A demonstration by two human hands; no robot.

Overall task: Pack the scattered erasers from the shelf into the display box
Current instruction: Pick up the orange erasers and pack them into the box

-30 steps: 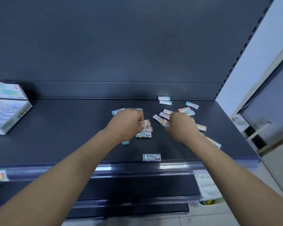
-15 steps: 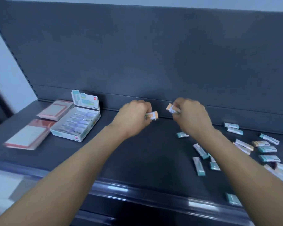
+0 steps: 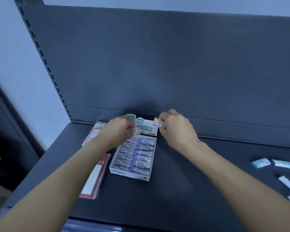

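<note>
Small, light, stiff erasers [image 3: 159, 124] pinched by their short ends in right hand [image 3: 175, 131] and left hand [image 3: 119, 131], above display box [image 3: 132, 171].

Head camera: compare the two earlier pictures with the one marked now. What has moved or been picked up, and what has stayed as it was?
Both hands left the scattered pile carrying erasers and travelled left along the shelf. The left hand and right hand are now above the back of the display box, each gripping an eraser. Unchanged: the box sits beside the red-edged packets, and loose erasers lie to the right.
</note>
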